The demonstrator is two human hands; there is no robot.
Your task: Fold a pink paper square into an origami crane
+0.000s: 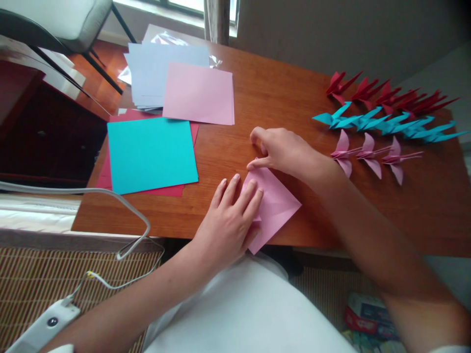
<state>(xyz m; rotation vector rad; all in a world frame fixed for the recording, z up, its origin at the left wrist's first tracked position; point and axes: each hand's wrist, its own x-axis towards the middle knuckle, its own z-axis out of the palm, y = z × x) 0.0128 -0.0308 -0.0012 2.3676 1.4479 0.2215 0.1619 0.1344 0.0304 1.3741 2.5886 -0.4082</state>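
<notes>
A pink sheet of origami paper (280, 203), folded into a diamond-like shape with creases, lies at the table's front edge, one corner reaching past it. My left hand (226, 220) rests flat on its left part, fingers spread and pressing it down; the paper under the fingers is hidden. At the paper's top corner is my right hand (289, 152). Its thumb touches the corner, while the index finger is bent and stands apart from the thumb. The other right fingers are partly hidden.
Rows of folded red cranes (364, 90), blue cranes (371, 119) and three pink cranes (342, 154) stand at the right. Blue sheets (152, 154) lie over red sheets (176, 190) at left, near pink sheets (198, 93) and pale sheets (147, 73). A white cable (125, 201) loops by the table's left.
</notes>
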